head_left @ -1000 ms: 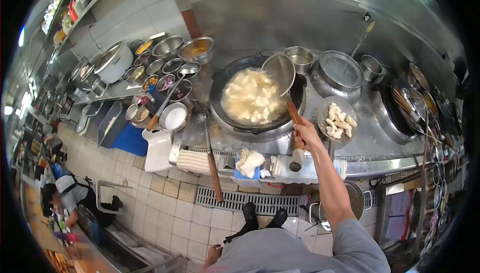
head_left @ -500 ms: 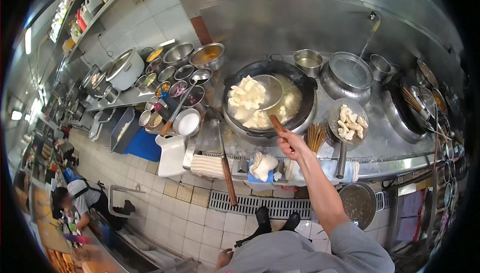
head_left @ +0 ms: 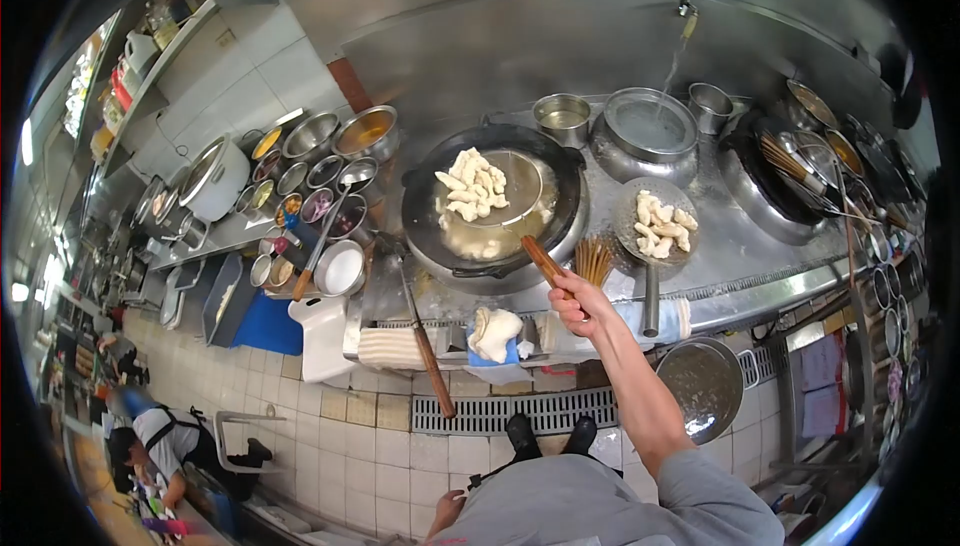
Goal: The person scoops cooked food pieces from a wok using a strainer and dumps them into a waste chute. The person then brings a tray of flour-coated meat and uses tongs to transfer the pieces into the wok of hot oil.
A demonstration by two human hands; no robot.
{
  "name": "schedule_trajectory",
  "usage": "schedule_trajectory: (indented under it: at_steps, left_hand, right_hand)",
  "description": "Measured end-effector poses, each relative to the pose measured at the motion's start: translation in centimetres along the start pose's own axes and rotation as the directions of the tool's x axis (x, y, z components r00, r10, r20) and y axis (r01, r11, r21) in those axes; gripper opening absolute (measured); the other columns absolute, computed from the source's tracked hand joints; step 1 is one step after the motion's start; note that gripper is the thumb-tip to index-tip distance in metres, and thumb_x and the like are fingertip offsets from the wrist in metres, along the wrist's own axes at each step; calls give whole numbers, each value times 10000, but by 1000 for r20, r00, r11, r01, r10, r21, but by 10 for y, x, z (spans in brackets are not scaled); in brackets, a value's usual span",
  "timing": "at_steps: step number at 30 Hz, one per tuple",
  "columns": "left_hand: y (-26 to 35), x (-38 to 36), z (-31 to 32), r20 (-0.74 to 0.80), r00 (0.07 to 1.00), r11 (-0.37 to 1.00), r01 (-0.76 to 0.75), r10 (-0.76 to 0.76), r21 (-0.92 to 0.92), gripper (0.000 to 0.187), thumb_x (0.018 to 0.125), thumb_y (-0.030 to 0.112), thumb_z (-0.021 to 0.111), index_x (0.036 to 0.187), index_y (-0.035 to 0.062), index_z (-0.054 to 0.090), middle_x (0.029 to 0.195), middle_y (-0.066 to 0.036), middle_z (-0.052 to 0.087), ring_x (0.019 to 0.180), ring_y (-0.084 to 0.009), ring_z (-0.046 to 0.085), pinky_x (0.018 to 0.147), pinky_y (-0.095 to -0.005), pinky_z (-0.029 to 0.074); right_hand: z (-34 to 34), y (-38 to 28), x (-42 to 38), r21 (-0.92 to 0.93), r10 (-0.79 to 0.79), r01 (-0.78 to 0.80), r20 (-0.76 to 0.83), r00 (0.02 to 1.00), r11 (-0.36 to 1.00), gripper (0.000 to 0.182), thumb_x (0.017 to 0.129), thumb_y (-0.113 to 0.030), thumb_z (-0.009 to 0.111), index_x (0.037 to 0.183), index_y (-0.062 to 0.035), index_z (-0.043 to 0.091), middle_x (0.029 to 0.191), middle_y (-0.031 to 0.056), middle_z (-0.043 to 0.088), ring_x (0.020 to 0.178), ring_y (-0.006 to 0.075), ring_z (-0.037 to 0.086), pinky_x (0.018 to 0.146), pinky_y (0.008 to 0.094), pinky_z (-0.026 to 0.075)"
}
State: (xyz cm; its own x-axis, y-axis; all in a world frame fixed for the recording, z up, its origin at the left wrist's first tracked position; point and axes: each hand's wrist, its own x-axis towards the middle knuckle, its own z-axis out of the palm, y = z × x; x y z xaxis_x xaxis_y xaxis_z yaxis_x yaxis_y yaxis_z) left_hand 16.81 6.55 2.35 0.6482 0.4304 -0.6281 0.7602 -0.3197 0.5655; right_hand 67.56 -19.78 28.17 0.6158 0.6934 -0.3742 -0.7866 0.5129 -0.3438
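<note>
My right hand grips the wooden handle of a wire skimmer over the black wok. Pale battered pieces lie on the left part of the skimmer, above the oil. Right of the wok, a perforated ladle holds more pale pieces. A bamboo brush stands between them. Down at my side, my left hand hangs away from the counter, its fingers small and partly hidden.
Bowls of ingredients crowd the left counter. Behind are a small pot and a lidded pot under running water. A long-handled tool juts over the front edge. A large pot sits low at right. Another person bends at lower left.
The pale pieces now sit in a heap on the skimmer, lifted clear of the oil. The whole view has shifted, so the stove appears further left.
</note>
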Motion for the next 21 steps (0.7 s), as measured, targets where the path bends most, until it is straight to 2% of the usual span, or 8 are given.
schedule_trajectory:
  at_steps: [2,5,8,11,13,14,17,21]
  left_hand:
    - [-53,28,12,28,987,987,-159,159,12,365,788,279,663,1086,68,663,938,-141,693,860,-262,666,746,-333,513]
    - [-95,58,25,73,995,989,-60,70,-132,380,790,305,664,1086,66,660,1031,-145,676,956,-305,645,800,-348,506]
    - [-25,29,5,79,997,998,-19,14,63,379,792,321,664,1085,80,661,1009,-168,673,951,-326,642,791,-367,506]
    - [-89,71,25,60,994,995,-84,86,-46,379,796,331,667,1087,89,661,984,-179,673,945,-323,646,780,-370,504]
    - [-42,55,13,91,994,993,-66,57,103,381,797,335,668,1088,88,660,965,-190,672,938,-327,647,775,-376,504]
    - [-10,42,5,106,993,982,-61,42,178,383,798,336,668,1089,88,659,956,-196,672,934,-329,647,772,-380,503]
    - [-14,61,9,131,984,971,-143,120,191,371,798,333,664,1072,83,662,943,-205,672,913,-334,652,761,-379,509]
    - [7,82,12,145,971,954,-215,188,208,305,793,254,663,1042,77,670,847,-190,683,762,-297,677,657,-367,521]
  right_hand:
    - [4,-4,-25,-15,-48,48,-10,999,999,242,958,-105,457,1188,-169,413,719,33,456,420,39,326,291,172,233]
    - [-7,-9,-69,-17,-131,130,-27,991,991,380,956,-103,462,1314,-182,367,713,28,444,424,37,325,295,164,231]
    - [-6,-8,-133,-103,-255,243,-130,958,964,532,943,-89,479,1428,-188,283,691,25,432,420,32,318,299,161,224]
    - [-15,-8,-196,-208,-377,333,-229,898,920,492,942,-91,476,1396,-217,334,659,15,417,388,29,294,278,163,214]
    - [-11,-11,-233,-300,-439,346,-348,828,889,554,926,-74,491,1426,-219,302,677,28,438,385,32,298,278,173,214]
    - [-10,-14,-246,-352,-477,359,-349,807,865,609,908,-51,501,1451,-174,254,683,38,451,392,51,319,289,192,229]
    - [-12,-23,-268,-481,-528,313,-417,740,819,603,883,-31,504,1437,-140,291,664,26,457,372,59,327,290,210,227]
    - [-47,-39,-264,-661,-649,264,-442,619,702,605,864,-28,506,1428,-130,313,632,9,444,362,61,325,291,219,218]
